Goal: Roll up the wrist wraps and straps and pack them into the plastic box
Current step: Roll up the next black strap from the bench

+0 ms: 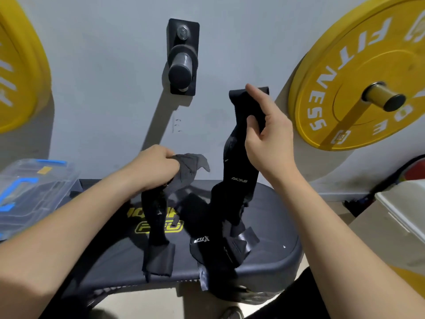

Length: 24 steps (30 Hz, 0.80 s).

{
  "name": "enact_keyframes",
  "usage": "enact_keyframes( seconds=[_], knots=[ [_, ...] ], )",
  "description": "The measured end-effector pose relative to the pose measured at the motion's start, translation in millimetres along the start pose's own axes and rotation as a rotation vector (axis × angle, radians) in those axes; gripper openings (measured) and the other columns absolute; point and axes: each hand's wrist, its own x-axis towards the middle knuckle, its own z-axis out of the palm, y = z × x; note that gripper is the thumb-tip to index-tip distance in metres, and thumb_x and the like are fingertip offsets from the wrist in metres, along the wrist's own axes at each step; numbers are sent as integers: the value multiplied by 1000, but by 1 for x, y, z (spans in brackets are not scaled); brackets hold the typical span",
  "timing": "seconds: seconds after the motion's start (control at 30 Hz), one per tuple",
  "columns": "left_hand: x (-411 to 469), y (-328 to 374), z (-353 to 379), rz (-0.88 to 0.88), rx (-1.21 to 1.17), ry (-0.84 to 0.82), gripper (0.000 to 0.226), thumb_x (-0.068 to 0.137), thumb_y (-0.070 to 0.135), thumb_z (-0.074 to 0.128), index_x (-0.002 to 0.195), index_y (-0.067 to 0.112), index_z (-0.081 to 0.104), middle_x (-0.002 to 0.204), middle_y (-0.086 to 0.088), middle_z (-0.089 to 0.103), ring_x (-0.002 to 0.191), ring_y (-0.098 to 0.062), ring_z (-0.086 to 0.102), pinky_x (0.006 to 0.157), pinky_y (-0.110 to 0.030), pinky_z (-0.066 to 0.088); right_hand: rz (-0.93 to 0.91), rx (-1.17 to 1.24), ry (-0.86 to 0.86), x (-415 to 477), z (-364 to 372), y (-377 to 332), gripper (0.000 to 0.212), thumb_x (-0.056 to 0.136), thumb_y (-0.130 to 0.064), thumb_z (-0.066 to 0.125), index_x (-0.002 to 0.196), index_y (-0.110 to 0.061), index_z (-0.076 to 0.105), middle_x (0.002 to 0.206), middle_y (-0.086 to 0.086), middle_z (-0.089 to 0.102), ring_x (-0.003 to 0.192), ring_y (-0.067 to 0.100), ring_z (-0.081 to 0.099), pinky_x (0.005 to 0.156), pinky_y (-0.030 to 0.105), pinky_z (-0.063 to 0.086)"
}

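With right hand [269, 137] pinching the wrap [240, 173] at centre, left hand [156, 169] clutching a strap [153, 226] — lay one down, roll tight.

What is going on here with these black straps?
A person handles gym wraps over a padded bench. The left hand grips one black wrap, which hangs to the bench. The right hand holds up a longer black strap. More straps lie heaped on the bench. The plastic box stands at the left.
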Motion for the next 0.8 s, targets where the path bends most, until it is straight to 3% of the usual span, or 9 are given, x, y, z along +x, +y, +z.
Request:
enact_keyframes(
  seconds=[0.07,0.13,0.23,0.33,0.43,0.5,0.6,0.7,0.8],
  knots=[
    [-9,2,0,52,-35,11,29,80,41,48,62,19,45,53,9,45,62,-21,44,58,-34,34,-21,-109,-82,0,1,-6,61,99,0,51,152,-29,55,130,-16,73,112,20,69,93,45,58],
    [-18,3,0,124,-65,-13,44,89,56,54,66,19,55,62,16,56,69,-14,54,68,-33,43,0,-108,-139,-1,3,-10,57,99,2,51,147,-28,58,116,-35,71,110,8,68,91,37,57],
    [-31,6,7,246,-96,-171,27,98,62,67,112,41,77,92,25,76,90,8,66,92,-22,48,127,22,-95,2,7,-16,48,100,0,52,140,-25,66,119,-34,67,118,-8,60,106,25,52],
    [-40,14,24,256,-224,-414,44,99,45,75,138,42,56,70,19,74,62,5,65,64,-10,46,362,214,-141,5,13,-22,43,103,-6,56,140,-27,67,133,-6,68,110,0,69,95,26,61],
    [-39,17,36,247,-204,-493,28,100,43,75,121,26,68,55,25,59,50,6,54,56,-9,41,536,401,-209,-1,18,-28,42,104,-6,60,141,-24,66,124,8,72,100,18,77,88,38,66],
    [-41,19,35,228,-121,-490,34,100,51,72,100,17,75,68,19,63,63,-4,59,69,-17,47,626,525,-190,-2,17,-30,43,103,-6,64,143,-23,64,117,17,75,100,32,79,93,47,65],
    [-41,14,28,184,-156,-520,34,106,42,66,117,14,80,116,-3,81,115,-27,75,113,-44,52,721,734,-130,-1,15,-27,56,98,-5,73,150,-16,55,122,21,74,96,28,80,88,41,66],
    [-44,13,11,202,-228,-552,40,108,44,62,128,12,75,127,-8,78,121,-27,73,114,-55,51,726,716,-156,-4,13,-15,78,94,-6,80,160,-14,40,137,11,63,115,30,75,100,47,62],
    [-46,10,0,106,-306,-428,71,100,61,64,125,-5,68,129,-29,71,111,-36,73,108,-69,50,685,585,-227,-8,17,-8,78,96,-2,75,162,-18,38,136,9,66,114,30,74,90,45,65]
  ],
)
